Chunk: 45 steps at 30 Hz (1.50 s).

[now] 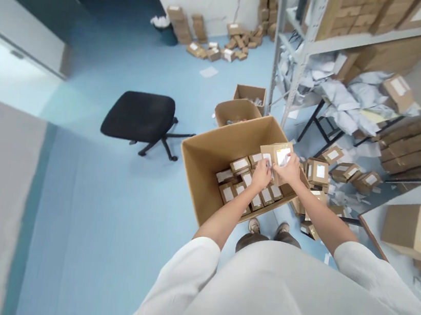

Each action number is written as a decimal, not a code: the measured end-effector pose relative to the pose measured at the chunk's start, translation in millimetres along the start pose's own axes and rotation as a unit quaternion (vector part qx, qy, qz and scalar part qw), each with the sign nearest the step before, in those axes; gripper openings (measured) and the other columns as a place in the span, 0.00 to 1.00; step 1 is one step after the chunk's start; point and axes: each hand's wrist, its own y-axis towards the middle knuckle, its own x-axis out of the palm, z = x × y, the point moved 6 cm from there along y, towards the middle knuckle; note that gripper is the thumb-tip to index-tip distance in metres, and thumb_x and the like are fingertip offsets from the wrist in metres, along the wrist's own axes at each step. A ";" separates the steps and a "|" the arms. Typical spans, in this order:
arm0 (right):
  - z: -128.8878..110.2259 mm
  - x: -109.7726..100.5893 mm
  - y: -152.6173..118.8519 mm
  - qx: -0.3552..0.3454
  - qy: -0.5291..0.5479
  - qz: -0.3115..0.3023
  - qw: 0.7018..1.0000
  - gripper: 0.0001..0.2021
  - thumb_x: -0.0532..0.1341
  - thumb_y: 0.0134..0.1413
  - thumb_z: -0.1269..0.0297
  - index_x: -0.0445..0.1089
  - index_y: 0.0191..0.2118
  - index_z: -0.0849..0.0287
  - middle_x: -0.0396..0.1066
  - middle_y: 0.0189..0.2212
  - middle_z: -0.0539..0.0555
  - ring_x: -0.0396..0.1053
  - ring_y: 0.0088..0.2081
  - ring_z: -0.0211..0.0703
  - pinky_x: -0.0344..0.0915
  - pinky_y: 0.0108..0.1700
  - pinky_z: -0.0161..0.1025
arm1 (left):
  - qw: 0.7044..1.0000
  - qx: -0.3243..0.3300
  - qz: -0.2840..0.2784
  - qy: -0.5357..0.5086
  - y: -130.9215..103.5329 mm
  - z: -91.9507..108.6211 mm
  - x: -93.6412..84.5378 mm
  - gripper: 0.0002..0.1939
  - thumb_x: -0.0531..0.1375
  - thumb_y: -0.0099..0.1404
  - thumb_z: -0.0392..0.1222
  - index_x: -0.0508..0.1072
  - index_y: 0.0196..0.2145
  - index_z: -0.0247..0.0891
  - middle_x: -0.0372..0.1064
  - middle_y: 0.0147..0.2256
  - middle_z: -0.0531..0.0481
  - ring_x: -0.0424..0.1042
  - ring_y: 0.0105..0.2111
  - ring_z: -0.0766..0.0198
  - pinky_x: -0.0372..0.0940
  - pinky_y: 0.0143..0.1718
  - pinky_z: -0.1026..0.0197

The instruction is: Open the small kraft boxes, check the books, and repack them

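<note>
A: What do we have up?
B: One box (pixel 276 149). Plain tan cardboard, squared edges, held above the right part of the open carton (pixel 202 177).
A: Markings?
B: White label (pixel 282 156) on the face toward us, thin yellow-orange strip near its top edge. Print too small for us to read. Second white patch on the left side, partly behind our fingers.
A: Hands?
B: Right hand (pixel 289 169) grips the box at its right, thumb across the label's lower part. Left hand (pixel 261 174) is at the left side, fingers curled; we can't tell if it's gripping or only touching.
A: Condition?
B: No dents that we can make out. Some of it sits behind our hands.
A: Under it?
B: Packs (pixel 247 179) in the carton, same tan, white labels up, set in rough rows. Carton's far wall stands tall, bare brown inside.
</note>
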 end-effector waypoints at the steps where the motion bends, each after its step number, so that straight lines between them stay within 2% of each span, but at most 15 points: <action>1: 0.9 -23.9 -0.2 -0.006 0.006 0.026 1.000 0.39 0.70 0.49 0.44 0.58 0.63 0.53 0.65 0.61 0.66 0.66 0.62 0.68 0.67 0.62 0.61 | 1.000 0.030 0.008 0.001 4.1 22.5 1.2 0.19 0.56 0.77 0.36 0.68 0.63 0.38 0.69 0.60 0.34 0.73 0.59 0.48 0.67 0.65 0.44; 4: 21.2 -94.1 -8.5 -0.001 0.019 0.098 0.995 0.40 0.70 0.50 0.44 0.57 0.63 0.53 0.64 0.61 0.66 0.66 0.61 0.67 0.67 0.63 0.60 | 0.994 0.109 0.007 -0.005 9.7 88.8 20.8 0.19 0.55 0.78 0.37 0.68 0.63 0.40 0.68 0.61 0.35 0.73 0.60 0.49 0.67 0.65 0.45; 7: 71.4 -158.3 -28.5 0.048 0.020 0.152 0.987 0.40 0.70 0.50 0.44 0.57 0.63 0.53 0.64 0.61 0.66 0.65 0.63 0.67 0.66 0.63 0.60 | 0.988 0.151 -0.038 -0.017 3.3 150.0 69.5 0.19 0.55 0.80 0.40 0.69 0.65 0.41 0.68 0.62 0.35 0.74 0.61 0.49 0.68 0.66 0.45; 10: 147.7 -215.5 -60.4 0.129 0.019 0.187 0.974 0.40 0.70 0.49 0.43 0.58 0.63 0.53 0.64 0.61 0.66 0.65 0.63 0.69 0.66 0.63 0.62 | 0.978 0.170 -0.119 -0.029 -18.8 207.5 145.2 0.21 0.54 0.81 0.41 0.69 0.67 0.42 0.69 0.65 0.36 0.74 0.62 0.49 0.67 0.67 0.45; 14: 259.5 -279.9 -115.2 0.217 0.010 0.219 0.951 0.40 0.71 0.48 0.43 0.58 0.63 0.54 0.65 0.60 0.67 0.65 0.62 0.70 0.66 0.62 0.62 | 0.958 0.187 -0.213 -0.044 -70.2 276.1 259.0 0.25 0.53 0.81 0.43 0.70 0.71 0.40 0.69 0.69 0.37 0.68 0.71 0.49 0.60 0.75 0.45; 16: 309.4 -304.7 -142.4 0.257 0.004 0.228 0.939 0.40 0.71 0.48 0.43 0.58 0.62 0.54 0.65 0.60 0.67 0.65 0.62 0.71 0.66 0.61 0.63 | 0.948 0.183 -0.256 -0.051 -99.1 302.9 311.0 0.27 0.52 0.81 0.44 0.69 0.73 0.38 0.68 0.71 0.38 0.64 0.74 0.50 0.56 0.77 0.47; 18: 350.1 -323.8 -165.4 0.286 -0.006 0.234 0.929 0.40 0.71 0.48 0.43 0.58 0.62 0.53 0.65 0.60 0.67 0.65 0.62 0.71 0.66 0.61 0.63 | 0.940 0.163 -0.296 -0.053 -124.9 322.6 355.2 0.29 0.52 0.80 0.44 0.68 0.74 0.38 0.66 0.73 0.40 0.63 0.75 0.51 0.55 0.78 0.48; 21: 393.9 -343.0 -188.2 0.311 -0.022 0.239 0.920 0.39 0.70 0.49 0.44 0.58 0.61 0.53 0.65 0.60 0.66 0.65 0.62 0.70 0.65 0.62 0.62 | 0.932 0.129 -0.335 -0.044 -151.4 341.8 404.3 0.30 0.50 0.81 0.44 0.67 0.75 0.40 0.65 0.74 0.42 0.64 0.74 0.52 0.56 0.77 0.48; 25: 430.3 -356.0 -195.6 0.327 -0.040 0.229 0.916 0.39 0.69 0.51 0.43 0.59 0.63 0.54 0.64 0.61 0.67 0.65 0.62 0.71 0.65 0.61 0.62 | 0.930 0.108 -0.349 -0.030 -159.4 357.1 441.9 0.29 0.51 0.80 0.44 0.70 0.73 0.40 0.71 0.70 0.41 0.68 0.72 0.47 0.60 0.74 0.45; 28: 447.4 -358.4 -184.5 0.309 -0.049 0.185 0.932 0.34 0.66 0.59 0.43 0.60 0.64 0.55 0.64 0.62 0.68 0.66 0.62 0.70 0.67 0.60 0.61 | 0.934 0.098 -0.344 -0.021 -148.4 361.5 456.7 0.26 0.51 0.80 0.47 0.73 0.69 0.42 0.76 0.65 0.39 0.74 0.66 0.42 0.66 0.68 0.41; 32: 466.1 -358.3 -160.8 0.279 -0.052 0.129 0.950 0.27 0.59 0.68 0.49 0.63 0.65 0.57 0.65 0.64 0.70 0.68 0.61 0.68 0.68 0.61 0.60 | 0.923 0.090 -0.374 -0.019 -125.0 359.8 478.2 0.23 0.53 0.81 0.51 0.73 0.67 0.47 0.82 0.56 0.42 0.80 0.56 0.44 0.72 0.60 0.45; 38: 498.8 -358.6 -135.9 0.281 -0.061 0.066 0.956 0.25 0.58 0.69 0.54 0.69 0.67 0.57 0.67 0.68 0.65 0.69 0.64 0.66 0.65 0.67 0.59 | 0.900 0.095 -0.423 -0.038 -91.1 357.0 526.1 0.26 0.62 0.74 0.42 0.71 0.68 0.44 0.80 0.59 0.41 0.80 0.57 0.48 0.72 0.61 0.47; 42: 522.5 -370.2 -140.3 0.283 -0.077 0.079 0.953 0.23 0.56 0.70 0.57 0.72 0.65 0.58 0.64 0.72 0.65 0.65 0.68 0.64 0.63 0.69 0.58 | 0.884 0.113 -0.452 -0.038 -79.7 361.8 556.2 0.29 0.62 0.72 0.37 0.68 0.69 0.42 0.79 0.61 0.41 0.79 0.58 0.49 0.71 0.63 0.46; 45: 544.3 -384.1 -155.0 0.326 -0.099 0.104 0.934 0.23 0.55 0.72 0.55 0.73 0.64 0.56 0.58 0.76 0.66 0.59 0.73 0.68 0.60 0.70 0.65 | 0.879 0.104 -0.466 -0.009 -74.0 367.8 576.1 0.31 0.62 0.71 0.38 0.66 0.70 0.42 0.78 0.62 0.38 0.78 0.60 0.45 0.70 0.64 0.44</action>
